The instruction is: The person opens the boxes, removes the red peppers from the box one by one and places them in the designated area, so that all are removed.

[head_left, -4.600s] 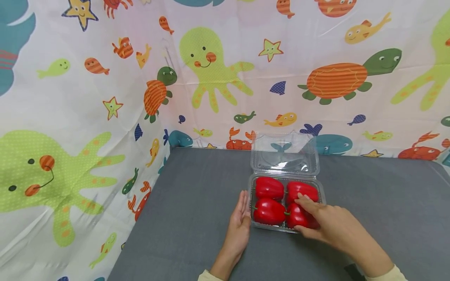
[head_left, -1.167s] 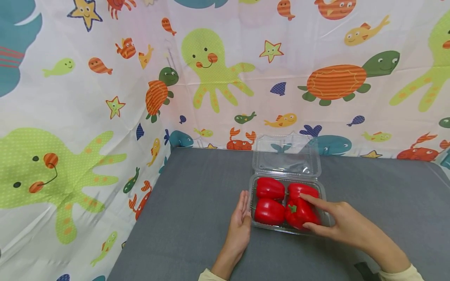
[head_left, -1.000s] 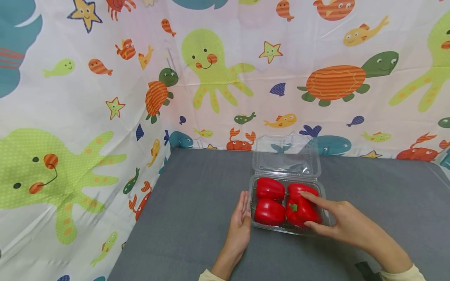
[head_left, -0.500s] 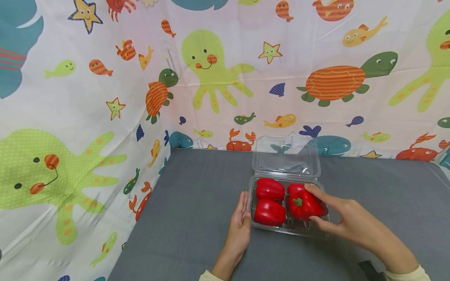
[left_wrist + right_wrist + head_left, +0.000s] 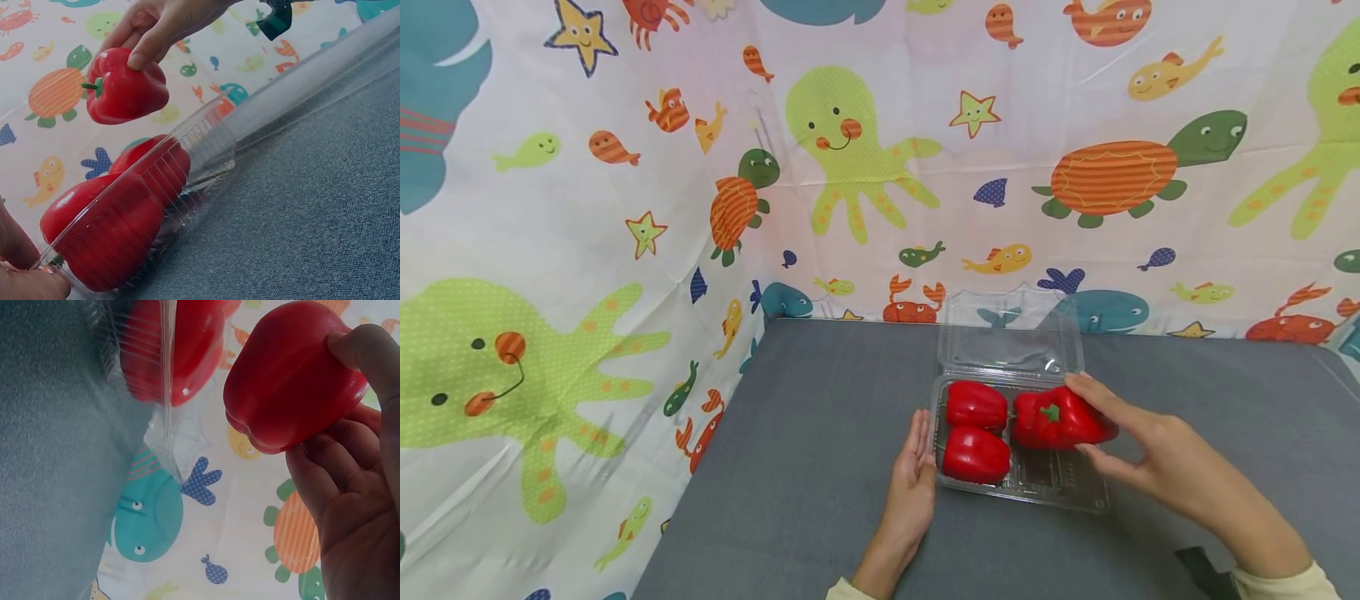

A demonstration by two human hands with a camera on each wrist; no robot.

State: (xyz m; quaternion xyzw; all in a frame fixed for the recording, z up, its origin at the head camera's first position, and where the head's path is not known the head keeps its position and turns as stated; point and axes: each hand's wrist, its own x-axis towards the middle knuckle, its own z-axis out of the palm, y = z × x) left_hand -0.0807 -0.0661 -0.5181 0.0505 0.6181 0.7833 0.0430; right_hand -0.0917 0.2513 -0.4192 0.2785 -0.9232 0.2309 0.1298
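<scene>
My right hand (image 5: 1180, 467) grips a red bell pepper (image 5: 1084, 421) between thumb and fingers. In the left wrist view this pepper (image 5: 128, 90) hangs above the rim, its green stem pointing left. Below it stands a clear plastic container (image 5: 1060, 498), its lid flipped back. Two red peppers sit in its left half, a back one (image 5: 976, 403) and a front one (image 5: 976, 455). Another lies at the back right, mostly hidden by the held pepper. The front right of the container is bare. My left hand (image 5: 910, 483) rests against the container's left side, fingers straight.
The clear lid (image 5: 1011, 342) leans up behind the container. A grey cloth (image 5: 820, 467) covers the table. Patterned sea-animal curtains (image 5: 865, 275) hang at the back and left. A dark strap (image 5: 1202, 567) shows by my right wrist.
My right hand has gripped the front right pepper, turned its stem toward me and lifted it up and to the right, uncovering that corner of the container. The left hand has stayed in place.
</scene>
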